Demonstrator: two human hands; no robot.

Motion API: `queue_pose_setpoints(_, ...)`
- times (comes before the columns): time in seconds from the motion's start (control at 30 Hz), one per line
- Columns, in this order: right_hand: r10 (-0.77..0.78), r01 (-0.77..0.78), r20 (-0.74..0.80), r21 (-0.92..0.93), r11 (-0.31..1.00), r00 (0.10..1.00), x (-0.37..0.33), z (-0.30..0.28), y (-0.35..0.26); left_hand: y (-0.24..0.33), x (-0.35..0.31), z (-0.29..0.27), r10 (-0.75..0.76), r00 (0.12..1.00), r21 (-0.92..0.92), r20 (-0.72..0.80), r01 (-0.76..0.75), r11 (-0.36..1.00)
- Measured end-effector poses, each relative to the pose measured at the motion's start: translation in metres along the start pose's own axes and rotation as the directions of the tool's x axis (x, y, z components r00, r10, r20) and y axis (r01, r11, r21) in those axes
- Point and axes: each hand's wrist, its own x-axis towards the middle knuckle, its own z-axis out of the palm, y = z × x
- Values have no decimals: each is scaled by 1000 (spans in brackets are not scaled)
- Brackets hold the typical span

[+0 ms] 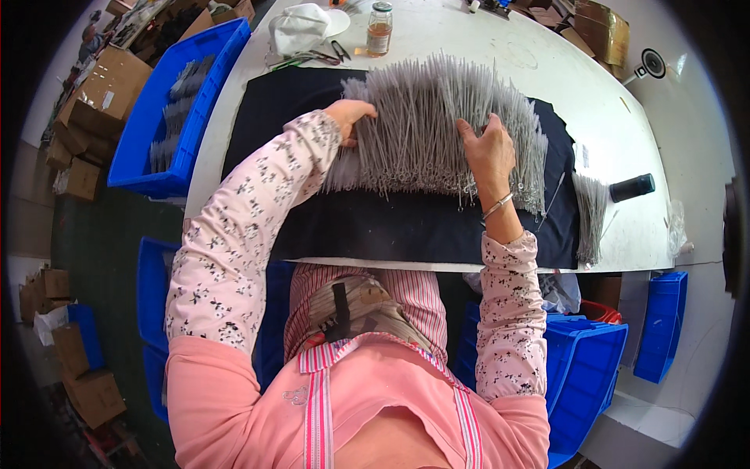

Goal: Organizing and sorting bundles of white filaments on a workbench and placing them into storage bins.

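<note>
A wide, dense pile of thin grey wire brushes point(422, 129) with small looped ends lies on a black cloth point(367, 230). The loops point toward me and the bristly ends point away. At the pile's left end my left hand point(351, 119) rests against the brushes, its fingers stretched and apart from the thumb. My right hand point(488, 152) is over the right part of the pile, thumb and forefinger spread, touching the brushes. No single brush shows clearly in either hand. One loose brush point(556, 191) lies to the right of the pile.
A smaller bundle of brushes point(591, 219) lies right of the cloth, by a black cylinder point(632, 187). At the back stand a glass jar point(380, 30), a white cap point(301, 30) and scissors point(308, 57). Blue crates point(129, 148) flank the white table point(512, 35).
</note>
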Motion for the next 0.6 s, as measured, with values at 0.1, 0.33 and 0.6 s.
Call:
queue_pose_setpoints(0.1,-7,7,-4,-59,998,1000,-1,7,-3,5,15,16,105,991,178,-81,-89,980)
queue_pose_setpoints(0.33,-30,32,27,-82,996,999,0,15,0,9,54,19,147,989,262,-31,-134,956)
queue_pose_setpoints(0.6,98,-103,177,21,994,979,8,3,3,0,55,32,200,950,155,240,-241,958)
